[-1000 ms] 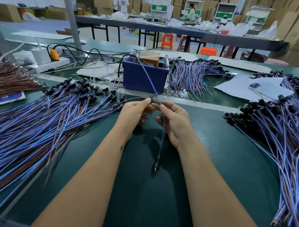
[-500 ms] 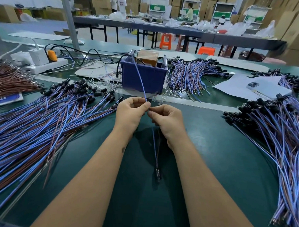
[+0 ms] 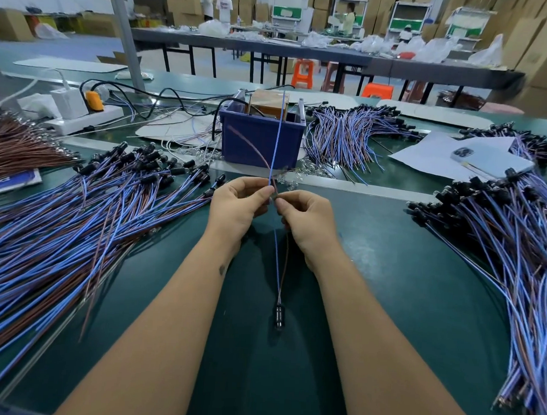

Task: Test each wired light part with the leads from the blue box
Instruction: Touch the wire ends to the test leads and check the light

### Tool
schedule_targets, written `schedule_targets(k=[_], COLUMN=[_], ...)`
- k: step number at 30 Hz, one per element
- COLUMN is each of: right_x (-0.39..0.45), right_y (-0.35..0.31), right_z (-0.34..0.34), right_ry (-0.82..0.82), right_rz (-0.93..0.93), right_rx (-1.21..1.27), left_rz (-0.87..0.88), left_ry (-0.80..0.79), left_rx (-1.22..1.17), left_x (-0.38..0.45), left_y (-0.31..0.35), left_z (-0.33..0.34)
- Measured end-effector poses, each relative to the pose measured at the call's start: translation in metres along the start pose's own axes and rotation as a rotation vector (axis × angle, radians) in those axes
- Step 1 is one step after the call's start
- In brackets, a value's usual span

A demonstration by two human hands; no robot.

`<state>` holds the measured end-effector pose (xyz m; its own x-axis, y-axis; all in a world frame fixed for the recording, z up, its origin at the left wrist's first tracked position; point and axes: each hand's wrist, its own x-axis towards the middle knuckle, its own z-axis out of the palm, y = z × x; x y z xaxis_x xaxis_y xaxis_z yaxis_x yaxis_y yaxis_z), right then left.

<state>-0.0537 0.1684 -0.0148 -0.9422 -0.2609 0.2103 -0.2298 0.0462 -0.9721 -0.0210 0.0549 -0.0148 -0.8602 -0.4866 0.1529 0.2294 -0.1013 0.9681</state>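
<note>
- Two hands are meeting above the green desk (image 3: 388, 275), just in front of the blue box (image 3: 261, 141); the left hand (image 3: 234, 212) is pinching a blue lead (image 3: 277, 144) between thumb and forefinger, its other fingers curled.
- Right hand (image 3: 309, 224) is pinching wire ends at the same spot, fingertips almost touching those of the left hand; what exactly lies between them is too small to tell.
- One wired light part (image 3: 279, 315) is hanging below the hands, its black socket lying on the desk between the forearms, its blue and brown wires running up into the pinch.
- Blue lead is stretching straight up from the left hand to the box's top; a brown lead (image 3: 253, 148) is curving across the box's front towards the hands.
- Box is holding a brown cardboard-coloured block (image 3: 267, 102) and upright metal posts; a black cable is dropping over its left rim.
- Many more wired parts are lying in a big pile at the left (image 3: 93, 205), another at the right (image 3: 515, 236), and a smaller bundle behind the box's right side (image 3: 350, 138).
- White power strip (image 3: 82, 117) with an orange plug is sitting far left; a phone (image 3: 490, 160) is resting on white paper at the right.
</note>
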Motion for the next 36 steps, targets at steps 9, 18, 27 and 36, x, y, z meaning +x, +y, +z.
schedule_targets(k=[9,18,27,36], right_x=[0.004,0.003,0.002,0.002], right_y=[-0.001,-0.003,-0.003,-0.004], right_z=[-0.007,-0.009,-0.008,-0.008], right_ry=[0.212,0.234,0.243,0.250], right_rz=[0.056,0.081,0.091,0.090], right_rx=[0.124,0.161,0.162,0.185], left_rz=[-0.003,-0.001,-0.001,0.025], left_ry=[0.203,0.168,0.180,0.223], left_rx=[-0.030,0.010,0.019,-0.006], left_x=[0.011,0.014,0.013,0.014], left_y=[-0.001,-0.002,-0.003,-0.003], left_z=[-0.009,-0.010,-0.011,-0.012])
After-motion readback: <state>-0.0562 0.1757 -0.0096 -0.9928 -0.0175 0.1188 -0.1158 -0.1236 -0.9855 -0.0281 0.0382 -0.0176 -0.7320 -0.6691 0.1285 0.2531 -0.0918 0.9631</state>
